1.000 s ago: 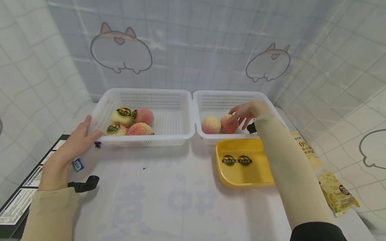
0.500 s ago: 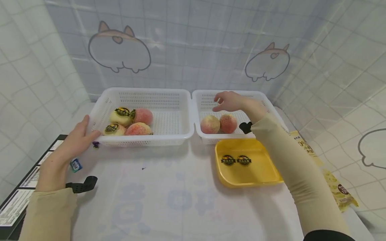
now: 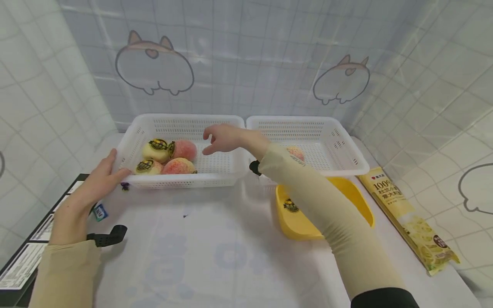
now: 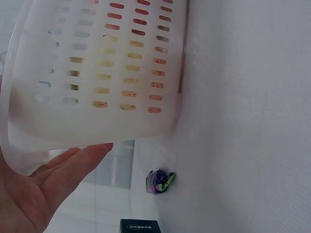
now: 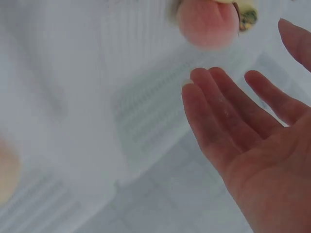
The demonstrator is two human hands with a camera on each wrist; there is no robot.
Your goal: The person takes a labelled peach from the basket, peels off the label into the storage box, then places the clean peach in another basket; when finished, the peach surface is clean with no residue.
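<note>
Hovering over the left basket [image 3: 192, 177], the right grip [image 3: 223, 137] has its fingers parted and palm bare, just right of the peaches [image 3: 185, 150]. Four huddle in that basket's left half, at least two wearing dark labels. The left grip [image 3: 99, 179] rests against the basket's left end, fingers straight. Another peach [image 3: 295, 151] sits in the right basket [image 3: 359, 164], partly hidden by the right sleeve [image 3: 327, 205]. A yellow tub [image 3: 284, 222] stands before it on the counter [image 3: 208, 231]; a bag [image 3: 404, 218] lies to the right.
</note>
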